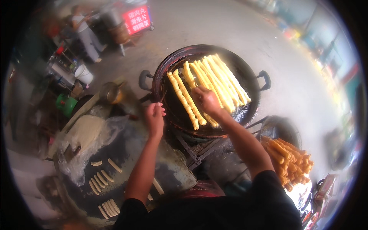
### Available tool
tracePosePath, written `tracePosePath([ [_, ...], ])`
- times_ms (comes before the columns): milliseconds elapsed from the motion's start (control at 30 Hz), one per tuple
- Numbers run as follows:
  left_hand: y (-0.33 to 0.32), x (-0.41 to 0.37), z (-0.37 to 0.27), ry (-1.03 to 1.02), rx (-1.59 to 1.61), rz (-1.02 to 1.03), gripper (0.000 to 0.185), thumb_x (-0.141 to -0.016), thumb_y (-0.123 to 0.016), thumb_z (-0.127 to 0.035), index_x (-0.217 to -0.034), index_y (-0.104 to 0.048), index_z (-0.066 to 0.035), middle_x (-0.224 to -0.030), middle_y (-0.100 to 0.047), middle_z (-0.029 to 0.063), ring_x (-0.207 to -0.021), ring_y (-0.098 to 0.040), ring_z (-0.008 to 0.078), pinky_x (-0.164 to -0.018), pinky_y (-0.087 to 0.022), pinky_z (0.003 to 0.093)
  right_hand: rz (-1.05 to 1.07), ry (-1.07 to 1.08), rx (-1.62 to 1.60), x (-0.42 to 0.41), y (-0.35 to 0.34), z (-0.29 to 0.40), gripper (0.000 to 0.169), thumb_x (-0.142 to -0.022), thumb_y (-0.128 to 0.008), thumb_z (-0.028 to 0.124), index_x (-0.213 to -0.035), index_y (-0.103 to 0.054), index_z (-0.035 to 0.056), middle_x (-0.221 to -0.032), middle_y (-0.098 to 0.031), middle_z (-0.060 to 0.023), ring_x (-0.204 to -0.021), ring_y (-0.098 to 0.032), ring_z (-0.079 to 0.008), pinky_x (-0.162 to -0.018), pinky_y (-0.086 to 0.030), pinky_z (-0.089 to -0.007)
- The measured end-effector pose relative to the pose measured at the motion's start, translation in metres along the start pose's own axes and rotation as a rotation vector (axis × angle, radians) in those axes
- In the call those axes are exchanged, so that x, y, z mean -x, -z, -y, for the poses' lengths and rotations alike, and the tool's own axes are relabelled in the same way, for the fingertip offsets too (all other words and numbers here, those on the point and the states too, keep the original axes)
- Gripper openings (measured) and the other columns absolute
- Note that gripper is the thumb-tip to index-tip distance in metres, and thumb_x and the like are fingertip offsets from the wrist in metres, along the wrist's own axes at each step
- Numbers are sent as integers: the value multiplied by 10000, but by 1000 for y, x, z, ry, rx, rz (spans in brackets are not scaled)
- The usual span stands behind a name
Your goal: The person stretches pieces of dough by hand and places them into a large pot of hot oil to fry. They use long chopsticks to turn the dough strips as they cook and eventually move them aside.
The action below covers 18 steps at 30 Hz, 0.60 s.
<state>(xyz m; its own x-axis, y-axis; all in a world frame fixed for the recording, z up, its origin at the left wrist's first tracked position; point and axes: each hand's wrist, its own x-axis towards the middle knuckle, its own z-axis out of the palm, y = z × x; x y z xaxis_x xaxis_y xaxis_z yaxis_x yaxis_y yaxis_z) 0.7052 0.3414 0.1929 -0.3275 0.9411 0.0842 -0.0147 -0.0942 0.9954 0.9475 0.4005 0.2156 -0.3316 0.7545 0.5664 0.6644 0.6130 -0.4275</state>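
Note:
A wide, dark frying pan (205, 48) with two side handles holds hot oil and several long, pale yellow fried dough sticks (220, 80). My right hand (207, 99) is over the middle of the pan, its fingers curled above one of the dough sticks. Anything inside that fist is hidden from me. Beside the pan's left rim, my left hand (155, 116) has its thumb and fingers pinched together, seemingly on a thin stick (164, 95) that shows only faintly. Two bumpy dough sticks (183, 99) lie between my hands, apart from the main row.
On the dark worktable (123, 152) at left lie short raw dough strips (99, 182) and a dough slab (89, 129) under clear plastic. Browned dough sticks (287, 161) pile up by a wire basket (280, 129) at right. A person (86, 31) stands beyond a white bucket (83, 74).

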Motion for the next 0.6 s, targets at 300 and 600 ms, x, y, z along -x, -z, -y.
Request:
tracePosePath([
  [300, -4, 11, 3, 57, -18, 45, 230, -1018, -554, -215, -960, -653, -16, -769, -629, 47, -627, -572, 97, -635, -484, 248, -78, -249, -167, 4, 12, 1, 109, -969, -637, 72, -1050, -700, 34, -941, -722, -103, -804, -667, -149, -693, -550, -288],
  [600, -14, 5, -3, 130, 98, 58, 213, -1020, -556, -210, -985, -649, -23, -789, -643, 55, -640, -585, 106, -626, -476, 249, -238, -356, -191, 1, 31, -29, 141, -930, -570, 93, -950, -689, 21, -890, -672, -210, -809, -655, -395, -709, -510, -408],
])
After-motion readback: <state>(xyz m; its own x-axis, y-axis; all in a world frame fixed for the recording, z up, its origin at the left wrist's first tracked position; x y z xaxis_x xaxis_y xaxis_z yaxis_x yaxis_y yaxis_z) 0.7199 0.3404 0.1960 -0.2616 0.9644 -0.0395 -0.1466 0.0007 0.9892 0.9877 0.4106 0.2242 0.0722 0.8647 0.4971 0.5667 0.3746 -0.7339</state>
